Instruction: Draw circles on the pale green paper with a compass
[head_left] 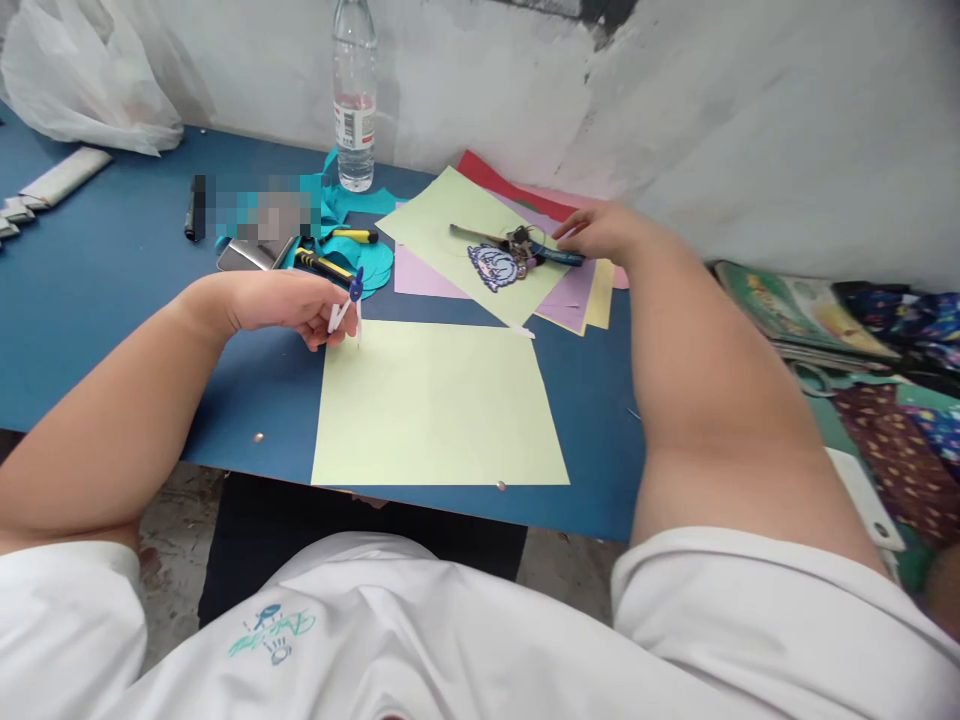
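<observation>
Left grip (pixel 315 310) pinching light, stiff compass (pixel 346 305) near hinge, sharp tip below; right grip (pixel 600 232) closing on pen (pixel 559 256).

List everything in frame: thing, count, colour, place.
table: 1, blue, under it all
near sheet: 1, pale yellow-green, front edge
paper stack: several sheets, green, lilac, yellow, red, pink; far centre
keyring: 1, on the stack
water bottle: 1, clear, by the wall
teal cut-outs: several, below the bottle
utility knife: 1, yellow-black, on the cut-outs
plastic bag: 1, white, far left
books: stack, right
left hand: holds compass, white-blue, at near sheet's corner
right hand: on blue tool on the stack
</observation>
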